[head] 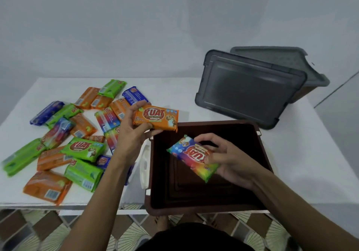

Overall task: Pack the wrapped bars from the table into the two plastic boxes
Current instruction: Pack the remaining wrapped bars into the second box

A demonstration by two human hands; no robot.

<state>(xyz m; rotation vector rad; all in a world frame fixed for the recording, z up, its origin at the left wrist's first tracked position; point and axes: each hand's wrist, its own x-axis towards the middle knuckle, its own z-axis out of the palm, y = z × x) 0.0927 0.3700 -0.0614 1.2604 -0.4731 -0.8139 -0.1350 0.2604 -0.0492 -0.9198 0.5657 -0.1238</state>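
The white table (310, 153) carries everything. Below the right hand's fingers sits the open dark brown plastic box (206, 123), and I see no bar on its floor. Beyond those fingers a grey plastic lid (248, 91) leans tilted. Behind it a second grey lid (272, 56) covers what looks like the second box (304, 94), which is mostly hidden. To the left of the left hand's fingers lies the heap of wrapped bars (68, 140), orange, green, blue and rainbow, pointing every way.

The left hand (134, 126) has its thumb and fingers curled round the left end of an orange wrapped bar (155, 117). The bar is held above the box's far-left corner. Its long axis runs left to right, dipping slightly rightward, with the printed face up and the logo upright to the wearer.

The right hand (233, 161) pinches the right end of a rainbow-coloured wrapped bar (192, 158). This one is over the middle of the box, its long axis slanting from far-left to near-right, with the logo upside down.

Packing seems to be at its very start, with both bars lifted and neither set down. The next move probably calls for lowering the rainbow bar flat onto the floor. It should be squared to a wall so that later rows fit, and the orange bar can then be laid beside it.
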